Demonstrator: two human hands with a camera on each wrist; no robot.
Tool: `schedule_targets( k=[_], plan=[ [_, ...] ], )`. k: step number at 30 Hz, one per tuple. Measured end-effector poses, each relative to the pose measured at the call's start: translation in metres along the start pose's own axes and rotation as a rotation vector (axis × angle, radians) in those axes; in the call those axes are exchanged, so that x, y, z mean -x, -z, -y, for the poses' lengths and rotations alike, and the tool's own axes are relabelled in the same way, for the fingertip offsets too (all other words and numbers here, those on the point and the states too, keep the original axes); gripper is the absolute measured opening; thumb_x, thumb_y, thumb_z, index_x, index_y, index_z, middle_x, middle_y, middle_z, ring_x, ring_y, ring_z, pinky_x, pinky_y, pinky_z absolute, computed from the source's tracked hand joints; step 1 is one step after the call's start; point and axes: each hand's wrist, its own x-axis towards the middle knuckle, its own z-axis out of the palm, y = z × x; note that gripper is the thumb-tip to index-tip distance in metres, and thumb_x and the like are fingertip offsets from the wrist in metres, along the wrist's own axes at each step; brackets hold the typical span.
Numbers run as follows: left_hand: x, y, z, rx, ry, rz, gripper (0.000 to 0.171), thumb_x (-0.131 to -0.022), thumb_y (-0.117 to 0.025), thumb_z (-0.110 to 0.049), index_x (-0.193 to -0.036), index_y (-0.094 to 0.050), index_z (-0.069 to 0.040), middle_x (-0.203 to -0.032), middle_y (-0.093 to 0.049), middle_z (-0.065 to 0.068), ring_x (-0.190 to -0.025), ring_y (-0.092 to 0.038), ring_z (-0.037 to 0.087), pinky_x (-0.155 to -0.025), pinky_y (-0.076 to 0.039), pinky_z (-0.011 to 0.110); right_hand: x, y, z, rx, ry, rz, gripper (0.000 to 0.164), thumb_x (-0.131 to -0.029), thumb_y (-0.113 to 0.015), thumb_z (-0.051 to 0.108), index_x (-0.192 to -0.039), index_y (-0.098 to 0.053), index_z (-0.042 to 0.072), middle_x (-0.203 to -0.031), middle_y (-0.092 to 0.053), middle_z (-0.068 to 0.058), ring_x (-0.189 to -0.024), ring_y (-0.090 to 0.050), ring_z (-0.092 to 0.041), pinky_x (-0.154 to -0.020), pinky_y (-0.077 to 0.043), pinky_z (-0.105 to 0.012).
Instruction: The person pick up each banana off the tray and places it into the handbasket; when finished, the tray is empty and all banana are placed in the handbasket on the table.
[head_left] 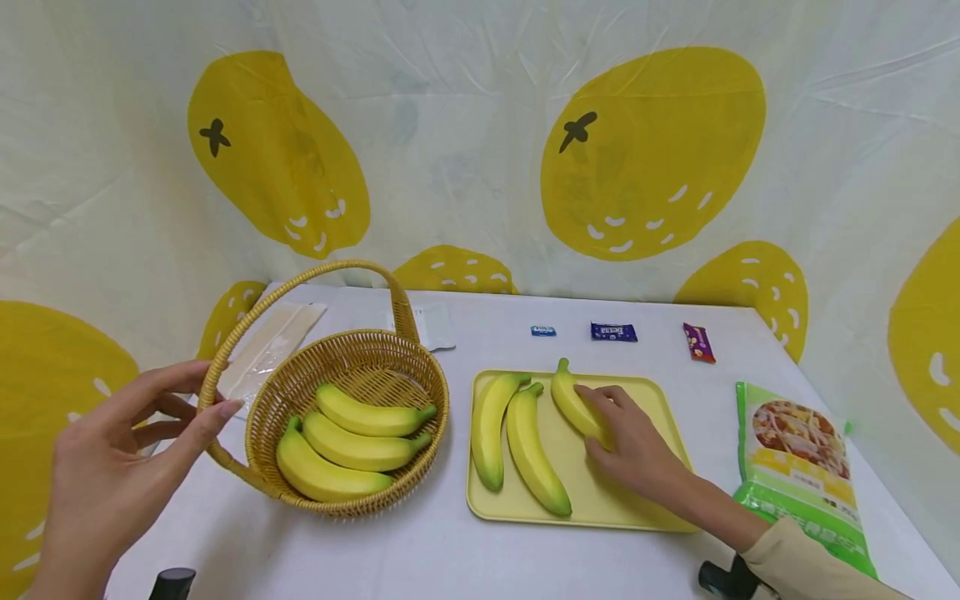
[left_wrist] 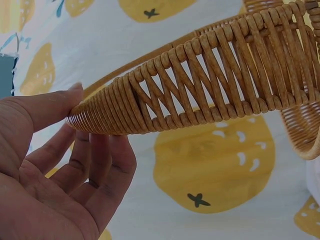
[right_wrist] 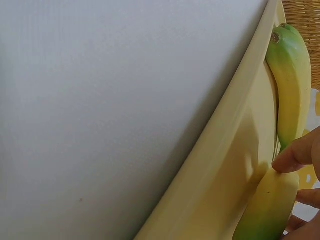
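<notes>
My left hand (head_left: 127, 458) pinches the handle of a wicker basket (head_left: 258, 392) between thumb and fingers; the left wrist view shows the woven handle (left_wrist: 200, 80) close up. Inside the basket lie three bananas (head_left: 367, 450). On a yellow tray (head_left: 585, 523) to the right are three more. Two of them, a left banana (head_left: 491, 429) and a middle banana (head_left: 534, 450), lie side by side. Around the third banana (head_left: 572, 404) my right hand (head_left: 630, 437) curls its thumb and fingers. In the right wrist view this banana (right_wrist: 270, 205) sits under the fingertips.
A green food bag (head_left: 802, 467) lies right of the tray. Behind the tray are a small blue packet (head_left: 543, 331), a dark blue packet (head_left: 613, 332) and a purple packet (head_left: 699, 342). A clear-wrapped item (head_left: 277, 342) and a white packet (head_left: 435, 325) lie behind the basket.
</notes>
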Motion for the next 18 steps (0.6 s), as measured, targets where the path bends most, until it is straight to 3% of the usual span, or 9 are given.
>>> schedule_targets(
  k=[18],
  plan=[
    [0.0, 0.001, 0.002, -0.017, 0.009, -0.002, 0.051, -0.079, -0.091, 0.005, -0.126, -0.077, -0.01, -0.104, -0.072, -0.002, -0.081, -0.064, 0.008, -0.078, -0.053, 0.006, -0.008, 0.015, 0.007, -0.023, 0.041, -0.019, 0.072, -0.085, -0.075, -0.006, -0.153, -0.053, 0.005, -0.131, -0.057, -0.013, -0.109, -0.06, -0.028, -0.092, -0.058, -0.05]
  ],
)
